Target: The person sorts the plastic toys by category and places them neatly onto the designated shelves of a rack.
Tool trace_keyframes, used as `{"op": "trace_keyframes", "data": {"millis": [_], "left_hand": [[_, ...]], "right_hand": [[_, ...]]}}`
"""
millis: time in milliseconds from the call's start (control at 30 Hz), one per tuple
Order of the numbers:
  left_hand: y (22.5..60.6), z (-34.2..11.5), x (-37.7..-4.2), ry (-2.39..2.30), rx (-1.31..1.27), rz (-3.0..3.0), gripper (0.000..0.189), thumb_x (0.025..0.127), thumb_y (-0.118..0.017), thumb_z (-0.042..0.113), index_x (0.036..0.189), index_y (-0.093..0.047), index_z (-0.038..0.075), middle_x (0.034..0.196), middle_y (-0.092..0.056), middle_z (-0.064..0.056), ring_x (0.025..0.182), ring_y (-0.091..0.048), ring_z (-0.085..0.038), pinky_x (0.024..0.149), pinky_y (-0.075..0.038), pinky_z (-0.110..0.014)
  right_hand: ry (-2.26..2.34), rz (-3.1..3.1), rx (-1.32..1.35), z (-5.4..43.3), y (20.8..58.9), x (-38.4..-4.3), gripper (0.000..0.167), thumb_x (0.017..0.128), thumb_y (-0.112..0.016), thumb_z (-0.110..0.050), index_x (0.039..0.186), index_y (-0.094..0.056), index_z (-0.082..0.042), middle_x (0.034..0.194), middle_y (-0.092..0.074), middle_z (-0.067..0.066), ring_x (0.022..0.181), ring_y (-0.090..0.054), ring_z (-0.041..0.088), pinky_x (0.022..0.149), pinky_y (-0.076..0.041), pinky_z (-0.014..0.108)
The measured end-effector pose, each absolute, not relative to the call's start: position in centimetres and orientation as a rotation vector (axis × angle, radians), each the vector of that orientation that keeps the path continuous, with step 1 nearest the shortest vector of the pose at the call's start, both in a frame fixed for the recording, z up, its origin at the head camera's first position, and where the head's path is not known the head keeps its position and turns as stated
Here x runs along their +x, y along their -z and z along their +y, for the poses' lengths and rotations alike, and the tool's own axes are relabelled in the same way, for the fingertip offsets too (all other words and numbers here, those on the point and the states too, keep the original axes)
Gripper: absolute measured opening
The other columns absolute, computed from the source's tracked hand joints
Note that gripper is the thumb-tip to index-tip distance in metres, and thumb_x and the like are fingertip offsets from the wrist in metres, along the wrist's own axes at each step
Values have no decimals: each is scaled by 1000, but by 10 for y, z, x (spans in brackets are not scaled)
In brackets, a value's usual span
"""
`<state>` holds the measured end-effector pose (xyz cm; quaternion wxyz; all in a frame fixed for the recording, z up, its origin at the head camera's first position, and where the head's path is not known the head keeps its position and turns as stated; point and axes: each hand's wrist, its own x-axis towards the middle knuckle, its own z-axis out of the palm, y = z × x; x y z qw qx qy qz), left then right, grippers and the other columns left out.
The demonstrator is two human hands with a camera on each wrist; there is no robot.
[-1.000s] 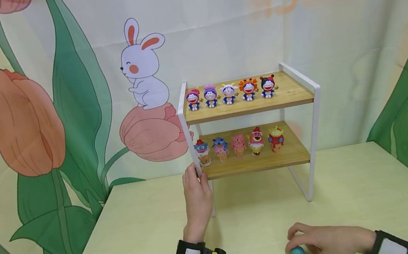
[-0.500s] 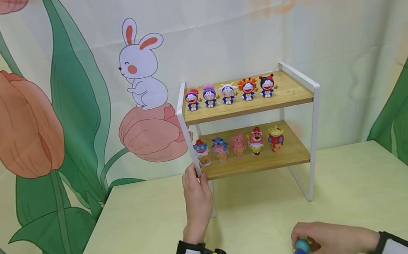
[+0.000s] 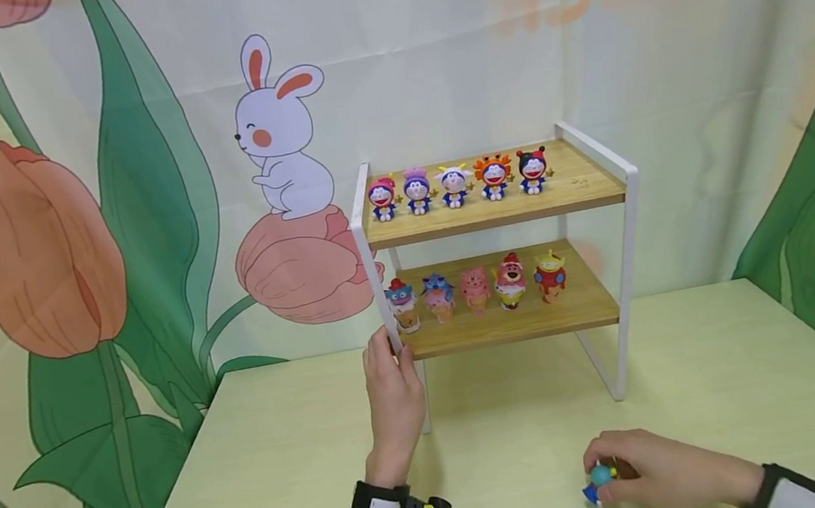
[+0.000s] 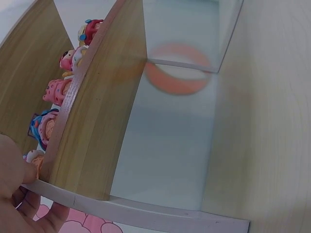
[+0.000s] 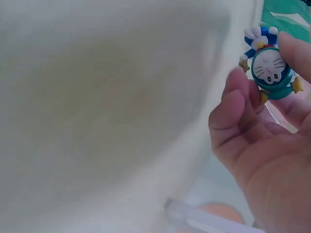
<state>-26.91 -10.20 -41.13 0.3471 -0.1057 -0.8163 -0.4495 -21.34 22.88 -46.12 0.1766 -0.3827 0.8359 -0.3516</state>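
My right hand [image 3: 658,464] pinches a small cat figurine [image 5: 269,68] with a teal hood, blue body and white face, low over the front right of the table. In the right wrist view the figurine appears head down between thumb and fingers. My left hand [image 3: 395,394] grips the left white post of a two-tier shelf [image 3: 511,338] at the lower board. On the top board stands a row of several cat figurines [image 3: 454,187] in various hats. Several ice-cream-cone character figurines [image 3: 475,291] line the lower board, the leftmost close to my left fingers.
The pale yellow-green table [image 3: 274,470] extends around the shelf's white legs [image 3: 619,385]. Behind it hangs a printed curtain [image 3: 445,57] with a rabbit and tulips. To the right of both figurine rows, bare wood shows on the boards.
My right hand has closed its hold on the teal-hooded figurine, tilted it, and shifted slightly right and away from me. My left hand stays on the post.
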Motion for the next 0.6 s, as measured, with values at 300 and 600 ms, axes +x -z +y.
{"op": "trace_keyframes", "data": {"millis": [300,600], "left_hand": [[412,-102,-269,1168,-264,-2117,29,99,-50,-2,128,-44,-5,113,-53,-18,103,-51,-27,81,-49,-41],[411,-101,-268,1164,-280,-2110,30,99,-50,-2,128,-44,-5,115,-53,-19,104,-51,-28,82,-50,-42]], "right_hand": [[1120,2576,-1164,233,424,-221,17,94,-66,-33,106,-60,-22,78,-55,-13,63,-48,1,53,-44,22],[1139,2644,-1102,237,395,-225,22,90,-70,-32,107,-63,-18,82,-61,-9,62,-51,5,52,-46,23]]}}
